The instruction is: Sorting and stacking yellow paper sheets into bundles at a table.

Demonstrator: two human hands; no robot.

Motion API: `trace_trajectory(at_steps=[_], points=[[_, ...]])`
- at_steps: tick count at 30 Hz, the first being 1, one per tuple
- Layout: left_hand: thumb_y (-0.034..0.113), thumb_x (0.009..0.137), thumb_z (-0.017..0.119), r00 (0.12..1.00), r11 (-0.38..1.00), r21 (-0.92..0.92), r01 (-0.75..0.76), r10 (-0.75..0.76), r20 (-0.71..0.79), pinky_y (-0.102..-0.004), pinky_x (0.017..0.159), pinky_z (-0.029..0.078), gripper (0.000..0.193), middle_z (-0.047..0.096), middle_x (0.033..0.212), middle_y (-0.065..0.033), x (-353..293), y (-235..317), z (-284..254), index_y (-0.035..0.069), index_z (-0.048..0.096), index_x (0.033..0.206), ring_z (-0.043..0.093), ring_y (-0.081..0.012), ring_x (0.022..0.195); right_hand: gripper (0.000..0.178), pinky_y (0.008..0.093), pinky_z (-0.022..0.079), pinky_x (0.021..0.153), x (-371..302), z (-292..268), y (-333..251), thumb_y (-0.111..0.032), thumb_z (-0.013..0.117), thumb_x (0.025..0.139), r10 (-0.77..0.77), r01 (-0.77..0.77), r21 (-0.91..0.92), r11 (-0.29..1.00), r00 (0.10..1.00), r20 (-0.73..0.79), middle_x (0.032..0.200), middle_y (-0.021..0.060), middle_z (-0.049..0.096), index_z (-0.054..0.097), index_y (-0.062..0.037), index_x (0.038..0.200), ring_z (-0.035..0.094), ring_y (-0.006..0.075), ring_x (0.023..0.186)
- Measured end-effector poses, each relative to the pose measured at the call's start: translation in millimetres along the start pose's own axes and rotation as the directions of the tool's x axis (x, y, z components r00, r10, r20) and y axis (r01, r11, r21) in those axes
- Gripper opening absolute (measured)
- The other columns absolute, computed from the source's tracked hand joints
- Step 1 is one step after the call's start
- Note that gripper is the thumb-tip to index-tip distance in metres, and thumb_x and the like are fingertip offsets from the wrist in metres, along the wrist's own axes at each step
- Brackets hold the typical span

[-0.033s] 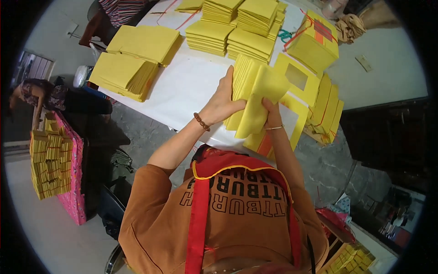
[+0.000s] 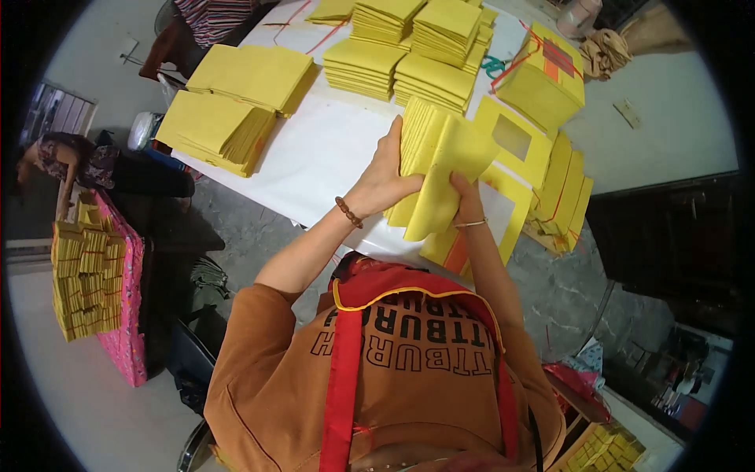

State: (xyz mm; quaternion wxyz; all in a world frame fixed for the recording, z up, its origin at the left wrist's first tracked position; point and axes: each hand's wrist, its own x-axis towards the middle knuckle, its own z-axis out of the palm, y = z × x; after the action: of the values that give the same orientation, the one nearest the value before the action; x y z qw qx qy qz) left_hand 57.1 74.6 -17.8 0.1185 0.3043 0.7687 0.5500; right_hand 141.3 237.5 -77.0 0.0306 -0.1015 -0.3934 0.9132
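I hold a thick stack of folded yellow paper pieces (image 2: 460, 149) up over the near edge of the table. My left hand (image 2: 383, 179) grips its left side, thumb across the front and fingers behind the layered edges. From the right, my right hand (image 2: 469, 200) clasps the front piece with the thumb on its face; its other fingers are mostly hidden. Below and beside the stack lie a yellow sheet with a grey rectangle (image 2: 537, 157) and another yellow piece with an orange-red strip (image 2: 456, 252).
More yellow stacks stand on the white-covered table (image 2: 314, 157), at left (image 2: 208, 130) and far middle (image 2: 432, 79). A red-tied bundle (image 2: 543, 90) sits at far right beside green-handled scissors (image 2: 493, 66). Another person (image 2: 79, 161) bends at a pink-covered table (image 2: 130, 315) piled with yellow bundles.
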Motion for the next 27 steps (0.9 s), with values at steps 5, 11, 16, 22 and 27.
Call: trace_trajectory(at_steps=[5,11,16,22,27], points=[[0.024,0.069,0.058,0.991,0.952,0.298,0.069,-0.099,0.088,-0.0390,0.094,0.038,0.085,0.041,0.116,-0.0307,24.5,18.6,-25.8,-0.001,0.016,0.139,0.046,-0.0417,0.108,0.051,0.0423,0.041,0.096,28.7,-9.0,50.8,-0.028,0.063,0.083,0.032,-0.038,0.405,0.914,0.999,0.021,0.118,0.0091,0.055,0.043,-0.0079,0.126,0.052,0.0247,0.110],[0.028,0.065,0.058,0.941,0.815,0.560,0.151,-0.292,0.171,-0.0407,0.087,0.042,0.085,0.048,0.109,-0.0274,51.8,31.3,-42.0,0.004,0.022,0.138,0.050,-0.0403,0.102,0.060,0.0439,0.035,0.101,38.9,7.3,73.4,-0.039,0.060,0.084,-0.025,-0.012,0.505,0.863,0.997,0.067,0.128,0.0086,0.047,0.038,-0.0085,0.131,0.045,0.0258,0.118],[0.033,0.062,0.062,0.962,0.866,0.492,0.086,-0.200,0.184,-0.0376,0.089,0.042,0.087,0.048,0.116,-0.0287,65.0,13.1,-62.4,0.001,0.028,0.135,0.050,-0.0377,0.106,0.060,0.0433,0.036,0.100,36.8,10.0,71.7,-0.041,0.058,0.084,-0.030,-0.027,0.549,0.836,0.995,0.094,0.126,0.0077,0.049,0.039,-0.0077,0.130,0.046,0.0255,0.116],[0.019,0.069,0.065,0.879,0.939,-0.001,0.344,-0.322,0.353,-0.0295,0.090,0.042,0.077,0.050,0.121,-0.0159,87.6,17.2,-94.3,-0.004,0.031,0.134,0.050,-0.0195,0.108,0.045,0.0421,0.036,0.100,44.6,5.1,62.8,-0.032,0.052,0.090,0.051,-0.047,0.493,0.869,0.999,0.006,0.123,0.0078,0.052,0.044,-0.0070,0.127,0.048,0.0250,0.115],[0.012,0.072,0.062,0.887,0.862,-0.321,0.393,-0.265,0.377,-0.0287,0.083,0.048,0.069,0.055,0.115,-0.0152,130.0,-13.5,-132.6,-0.004,0.033,0.132,0.058,-0.0189,0.098,0.042,0.0417,0.035,0.101,43.6,8.2,34.5,-0.026,0.049,0.092,0.003,-0.061,0.531,0.845,0.994,0.111,0.128,0.0087,0.049,0.041,-0.0062,0.128,0.045,0.0250,0.119]])
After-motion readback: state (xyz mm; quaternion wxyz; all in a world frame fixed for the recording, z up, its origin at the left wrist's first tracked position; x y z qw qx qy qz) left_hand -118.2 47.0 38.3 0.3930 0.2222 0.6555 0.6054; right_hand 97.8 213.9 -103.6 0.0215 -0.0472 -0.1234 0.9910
